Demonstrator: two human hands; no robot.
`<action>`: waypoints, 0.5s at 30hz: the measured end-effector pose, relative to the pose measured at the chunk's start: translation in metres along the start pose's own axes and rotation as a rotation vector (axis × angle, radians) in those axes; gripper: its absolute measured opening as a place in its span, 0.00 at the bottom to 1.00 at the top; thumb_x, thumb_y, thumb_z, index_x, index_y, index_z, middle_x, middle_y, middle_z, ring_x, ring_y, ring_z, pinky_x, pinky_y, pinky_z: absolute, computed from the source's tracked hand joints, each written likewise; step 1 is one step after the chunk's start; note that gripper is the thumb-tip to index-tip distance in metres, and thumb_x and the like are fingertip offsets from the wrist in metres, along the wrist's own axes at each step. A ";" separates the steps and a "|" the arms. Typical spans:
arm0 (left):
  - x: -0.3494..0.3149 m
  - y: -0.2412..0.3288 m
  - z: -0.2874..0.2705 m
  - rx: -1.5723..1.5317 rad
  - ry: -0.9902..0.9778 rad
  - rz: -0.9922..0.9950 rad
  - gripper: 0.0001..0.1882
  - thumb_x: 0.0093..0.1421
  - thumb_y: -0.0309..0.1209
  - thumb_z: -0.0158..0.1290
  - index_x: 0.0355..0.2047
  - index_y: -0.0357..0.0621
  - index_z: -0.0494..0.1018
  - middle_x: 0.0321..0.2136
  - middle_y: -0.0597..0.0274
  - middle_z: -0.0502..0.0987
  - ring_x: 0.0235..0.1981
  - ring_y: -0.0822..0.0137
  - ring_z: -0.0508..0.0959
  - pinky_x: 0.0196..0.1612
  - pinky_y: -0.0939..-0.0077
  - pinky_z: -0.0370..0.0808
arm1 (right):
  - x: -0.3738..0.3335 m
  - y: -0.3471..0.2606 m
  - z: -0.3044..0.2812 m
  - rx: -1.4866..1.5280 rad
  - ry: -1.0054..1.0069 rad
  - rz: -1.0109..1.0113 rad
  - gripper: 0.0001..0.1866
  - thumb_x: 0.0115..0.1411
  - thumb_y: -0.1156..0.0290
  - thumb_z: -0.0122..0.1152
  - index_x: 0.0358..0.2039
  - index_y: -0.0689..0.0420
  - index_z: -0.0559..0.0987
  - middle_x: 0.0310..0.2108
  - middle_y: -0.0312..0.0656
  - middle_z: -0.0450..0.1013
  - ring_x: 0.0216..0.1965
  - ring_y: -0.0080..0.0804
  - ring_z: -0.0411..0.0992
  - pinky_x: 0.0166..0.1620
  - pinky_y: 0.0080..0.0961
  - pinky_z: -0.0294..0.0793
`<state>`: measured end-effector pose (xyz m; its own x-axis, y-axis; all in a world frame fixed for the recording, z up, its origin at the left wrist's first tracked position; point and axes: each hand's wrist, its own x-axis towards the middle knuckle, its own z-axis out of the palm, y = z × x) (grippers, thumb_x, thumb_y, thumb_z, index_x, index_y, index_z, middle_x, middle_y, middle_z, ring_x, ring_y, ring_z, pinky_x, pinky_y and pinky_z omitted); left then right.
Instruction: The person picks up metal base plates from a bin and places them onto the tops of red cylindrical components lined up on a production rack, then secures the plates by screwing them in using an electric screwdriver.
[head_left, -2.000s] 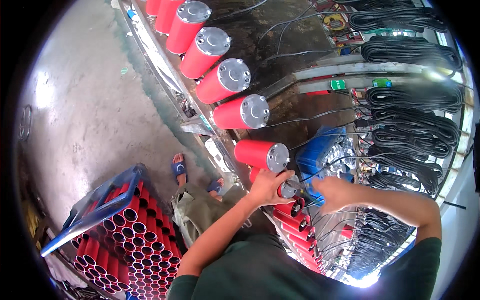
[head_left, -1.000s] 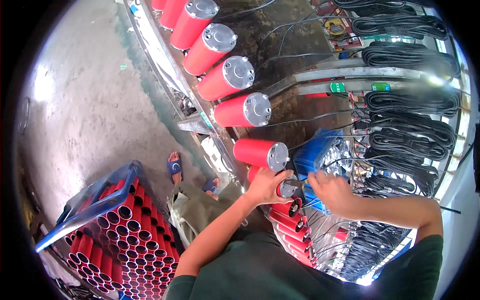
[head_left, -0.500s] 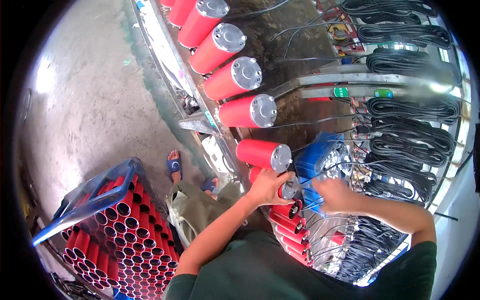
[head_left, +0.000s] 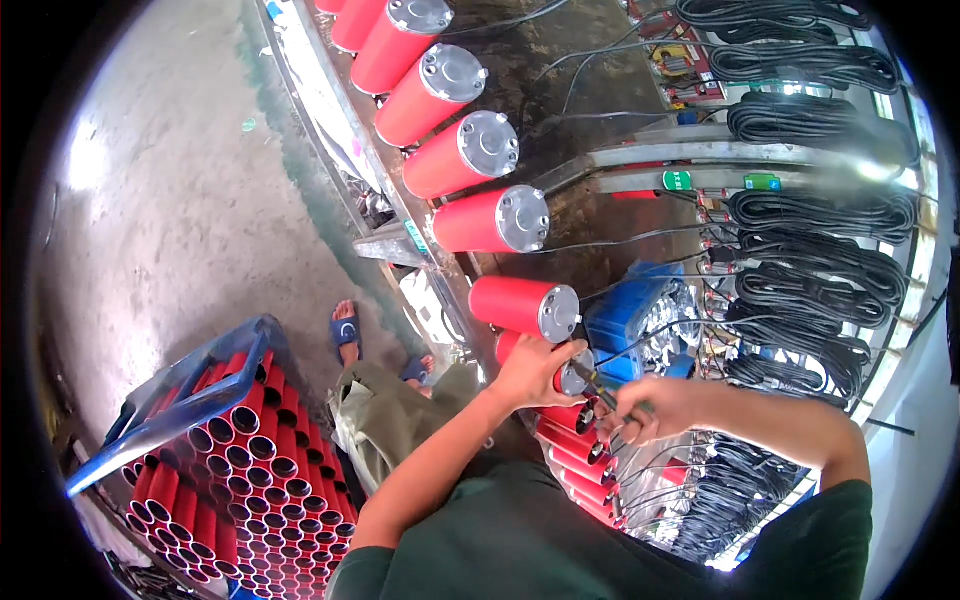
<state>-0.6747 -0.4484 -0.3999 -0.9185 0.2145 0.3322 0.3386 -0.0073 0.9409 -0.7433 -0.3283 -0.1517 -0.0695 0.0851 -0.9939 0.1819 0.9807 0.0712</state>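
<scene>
My left hand (head_left: 535, 372) is wrapped round a red cylinder (head_left: 508, 344) with a silver end cap (head_left: 572, 377), its thumb and fingers close to the cap. In my right hand (head_left: 655, 408) is a slim dark tool with a greenish handle (head_left: 612, 396), much like a screwdriver. The tool points at the silver cap; whether its tip touches the cap I cannot tell. Just beyond stands another capped red cylinder (head_left: 522, 308). Nearer my body, several red cylinders (head_left: 570, 437) with open ends lie in a row.
More capped red cylinders (head_left: 490, 220) line the bench's left edge. A blue bin (head_left: 625, 318) holding clear plastic sits beyond my right hand. Coiled black cables (head_left: 820, 290) hang on the right, with leads crossing the bench. A blue crate (head_left: 170, 420) of red tubes stands at lower left.
My right hand has moved left and slightly down, and the tool it grips now shows at the silver cap. My left hand keeps its hold on the red cylinder.
</scene>
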 end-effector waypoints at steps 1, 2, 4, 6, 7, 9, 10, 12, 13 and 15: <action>-0.001 0.000 0.002 0.003 -0.007 -0.003 0.45 0.40 0.53 0.75 0.58 0.51 0.74 0.48 0.56 0.80 0.48 0.47 0.81 0.50 0.51 0.75 | 0.001 -0.002 0.004 0.320 -0.109 0.073 0.18 0.57 0.64 0.67 0.44 0.60 0.75 0.38 0.48 0.78 0.26 0.28 0.73 0.24 0.23 0.70; 0.000 0.000 0.004 0.007 -0.015 -0.006 0.45 0.40 0.54 0.75 0.58 0.51 0.74 0.48 0.56 0.79 0.49 0.47 0.80 0.51 0.51 0.75 | 0.001 -0.002 0.006 0.641 -0.218 0.145 0.18 0.58 0.63 0.67 0.44 0.60 0.75 0.37 0.47 0.78 0.26 0.26 0.73 0.24 0.23 0.69; -0.001 -0.001 0.003 0.015 0.008 0.002 0.45 0.41 0.54 0.75 0.58 0.51 0.74 0.47 0.55 0.79 0.49 0.47 0.80 0.52 0.51 0.74 | -0.007 -0.009 0.002 -0.674 0.282 -0.157 0.20 0.57 0.62 0.69 0.43 0.59 0.74 0.37 0.49 0.78 0.28 0.34 0.78 0.27 0.30 0.76; -0.001 -0.002 0.002 0.021 0.032 0.014 0.45 0.41 0.54 0.75 0.58 0.51 0.74 0.47 0.55 0.79 0.50 0.47 0.80 0.52 0.51 0.74 | -0.009 -0.015 0.003 -0.981 0.455 -0.060 0.22 0.53 0.59 0.72 0.41 0.58 0.74 0.37 0.50 0.78 0.35 0.43 0.82 0.32 0.37 0.82; -0.001 -0.001 0.002 0.026 0.022 0.011 0.45 0.41 0.54 0.75 0.58 0.50 0.75 0.48 0.55 0.79 0.50 0.47 0.80 0.52 0.51 0.74 | -0.006 -0.011 0.003 -0.714 0.354 -0.032 0.19 0.54 0.62 0.71 0.40 0.57 0.73 0.35 0.48 0.77 0.32 0.40 0.80 0.30 0.35 0.78; -0.001 -0.001 0.002 0.029 0.008 0.007 0.45 0.41 0.54 0.75 0.58 0.50 0.75 0.48 0.55 0.79 0.50 0.47 0.80 0.52 0.51 0.74 | 0.004 0.000 0.002 -0.179 0.149 0.022 0.14 0.54 0.68 0.68 0.37 0.55 0.72 0.32 0.42 0.75 0.27 0.33 0.75 0.25 0.29 0.70; -0.001 0.000 0.003 0.021 0.013 0.008 0.45 0.41 0.54 0.75 0.58 0.50 0.74 0.48 0.55 0.79 0.50 0.47 0.79 0.52 0.51 0.74 | 0.008 0.006 0.003 0.089 0.046 0.047 0.12 0.55 0.71 0.67 0.35 0.54 0.72 0.30 0.40 0.73 0.24 0.29 0.72 0.22 0.26 0.67; -0.002 -0.001 0.003 0.015 0.014 0.012 0.45 0.41 0.54 0.75 0.58 0.50 0.74 0.49 0.55 0.79 0.51 0.47 0.79 0.52 0.50 0.74 | 0.014 0.011 0.005 0.623 -0.164 0.090 0.10 0.55 0.77 0.64 0.33 0.52 0.71 0.27 0.35 0.71 0.18 0.22 0.67 0.17 0.21 0.59; -0.003 -0.001 0.002 0.016 0.016 0.012 0.45 0.40 0.52 0.75 0.58 0.49 0.74 0.49 0.54 0.78 0.52 0.47 0.79 0.53 0.50 0.73 | 0.004 -0.007 0.017 1.100 -0.221 0.154 0.07 0.58 0.76 0.62 0.33 0.54 0.72 0.25 0.33 0.69 0.19 0.17 0.63 0.18 0.15 0.51; -0.004 -0.002 0.000 0.025 0.008 0.011 0.45 0.40 0.50 0.75 0.58 0.49 0.74 0.50 0.54 0.78 0.53 0.47 0.78 0.54 0.50 0.73 | 0.015 -0.015 0.026 1.593 -0.403 0.221 0.09 0.58 0.70 0.64 0.36 0.57 0.73 0.28 0.35 0.69 0.21 0.17 0.63 0.19 0.12 0.54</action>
<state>-0.6722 -0.4489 -0.4034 -0.9162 0.2064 0.3434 0.3538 0.0149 0.9352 -0.7217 -0.3466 -0.1703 0.2887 -0.1079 -0.9513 0.9269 -0.2176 0.3059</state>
